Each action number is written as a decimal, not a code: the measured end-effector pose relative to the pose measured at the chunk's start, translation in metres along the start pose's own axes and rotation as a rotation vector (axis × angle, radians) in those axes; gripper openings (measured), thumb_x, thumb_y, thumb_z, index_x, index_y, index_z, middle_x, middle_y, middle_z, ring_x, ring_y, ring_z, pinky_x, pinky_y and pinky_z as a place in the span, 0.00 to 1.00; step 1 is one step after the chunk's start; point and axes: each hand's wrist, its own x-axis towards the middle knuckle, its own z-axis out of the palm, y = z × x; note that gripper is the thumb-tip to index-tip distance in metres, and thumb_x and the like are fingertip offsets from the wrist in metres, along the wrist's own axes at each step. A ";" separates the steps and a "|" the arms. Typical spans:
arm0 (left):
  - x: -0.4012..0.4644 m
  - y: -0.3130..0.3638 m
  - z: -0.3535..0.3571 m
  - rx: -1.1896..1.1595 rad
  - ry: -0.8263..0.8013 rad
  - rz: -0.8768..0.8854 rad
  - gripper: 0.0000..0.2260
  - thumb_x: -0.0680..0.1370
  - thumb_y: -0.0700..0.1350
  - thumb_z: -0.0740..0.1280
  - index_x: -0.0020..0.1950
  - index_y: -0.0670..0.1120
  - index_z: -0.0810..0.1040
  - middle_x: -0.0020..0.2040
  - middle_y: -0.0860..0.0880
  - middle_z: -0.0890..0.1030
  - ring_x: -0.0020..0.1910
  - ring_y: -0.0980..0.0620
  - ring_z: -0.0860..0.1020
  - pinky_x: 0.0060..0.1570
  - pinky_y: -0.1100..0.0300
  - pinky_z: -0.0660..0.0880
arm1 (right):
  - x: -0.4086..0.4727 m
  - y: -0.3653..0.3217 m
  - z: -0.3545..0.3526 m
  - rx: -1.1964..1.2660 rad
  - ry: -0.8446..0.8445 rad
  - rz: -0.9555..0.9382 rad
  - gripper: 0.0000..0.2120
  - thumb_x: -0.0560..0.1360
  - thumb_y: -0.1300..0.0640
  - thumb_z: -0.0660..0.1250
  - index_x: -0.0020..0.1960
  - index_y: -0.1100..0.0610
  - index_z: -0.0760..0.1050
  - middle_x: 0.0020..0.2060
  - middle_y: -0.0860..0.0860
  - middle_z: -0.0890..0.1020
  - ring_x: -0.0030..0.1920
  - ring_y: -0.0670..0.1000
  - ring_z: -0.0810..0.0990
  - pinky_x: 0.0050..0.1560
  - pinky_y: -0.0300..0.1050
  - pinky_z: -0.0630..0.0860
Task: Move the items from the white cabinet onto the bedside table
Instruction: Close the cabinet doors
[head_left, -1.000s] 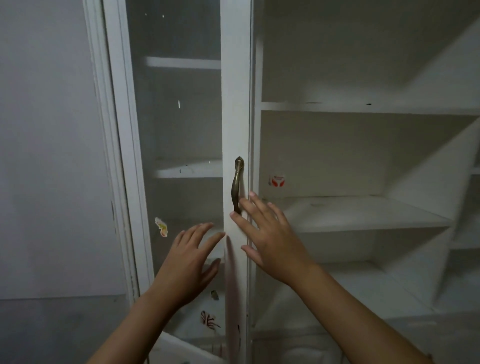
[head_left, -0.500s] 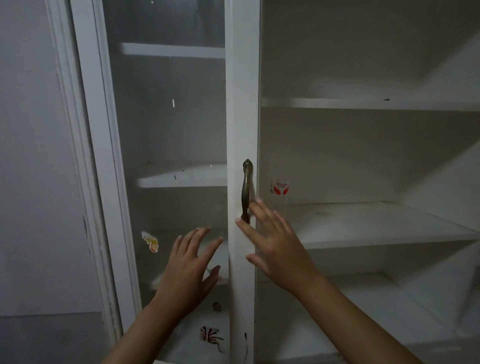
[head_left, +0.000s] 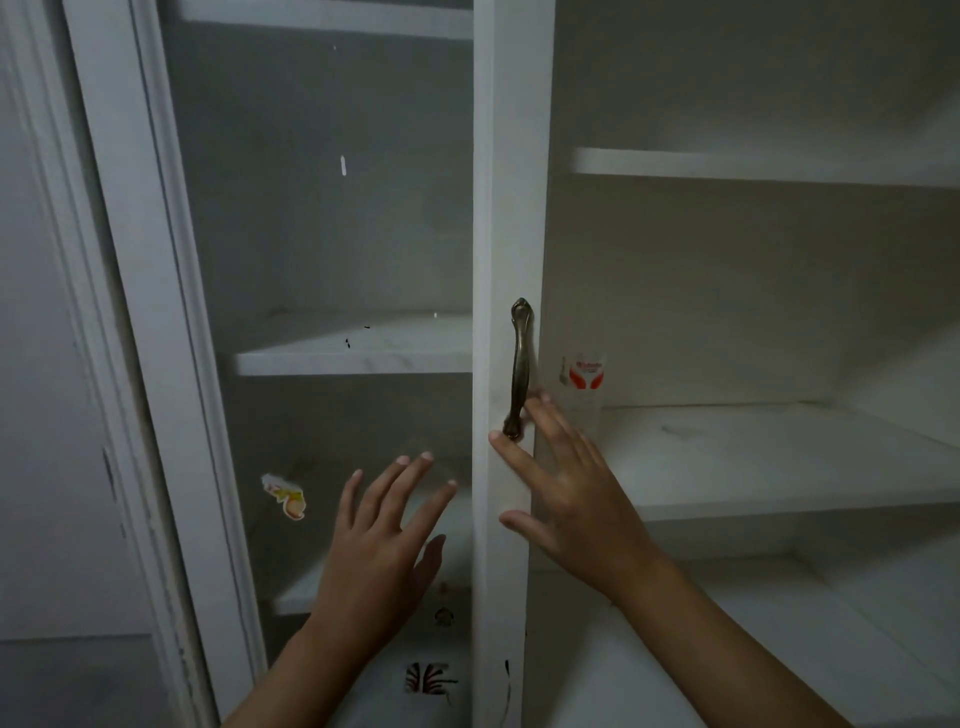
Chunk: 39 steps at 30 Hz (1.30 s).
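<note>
Glass-paned white cabinet door (head_left: 511, 208) with brass handle (head_left: 519, 366) stands between spread, empty left hand (head_left: 382, 545) and right hand (head_left: 569, 493), fingers straight at the handle. Clear red-printed glass (head_left: 583, 387) stands on the open shelf (head_left: 779, 457) behind.

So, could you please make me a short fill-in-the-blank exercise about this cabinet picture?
1. The right hand has its fingers beside the metal ____ of the cabinet door.
2. The left hand is spread in front of the ____ pane of that door.
3. A cup with a red print stands on a ____ inside the cabinet.

Missing words: handle; glass; shelf
</note>
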 end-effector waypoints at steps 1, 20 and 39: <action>0.001 -0.001 0.003 0.005 0.018 0.007 0.27 0.75 0.52 0.69 0.75 0.53 0.72 0.81 0.46 0.62 0.80 0.45 0.59 0.72 0.32 0.61 | 0.000 0.001 0.004 0.010 0.003 0.000 0.46 0.72 0.42 0.78 0.82 0.51 0.60 0.83 0.59 0.53 0.84 0.58 0.47 0.79 0.58 0.53; 0.007 -0.006 0.020 0.015 0.112 0.008 0.29 0.74 0.49 0.73 0.76 0.51 0.73 0.80 0.44 0.64 0.80 0.43 0.61 0.73 0.33 0.60 | 0.003 0.007 0.023 0.037 -0.014 0.041 0.44 0.74 0.44 0.77 0.83 0.52 0.60 0.83 0.60 0.55 0.83 0.58 0.50 0.80 0.61 0.57; -0.064 0.047 -0.034 -0.105 -0.313 -0.215 0.26 0.78 0.58 0.68 0.76 0.56 0.69 0.80 0.47 0.64 0.79 0.44 0.59 0.75 0.37 0.62 | -0.122 -0.016 -0.028 -0.027 -0.401 0.220 0.38 0.77 0.38 0.69 0.82 0.49 0.60 0.83 0.53 0.52 0.83 0.55 0.51 0.79 0.63 0.58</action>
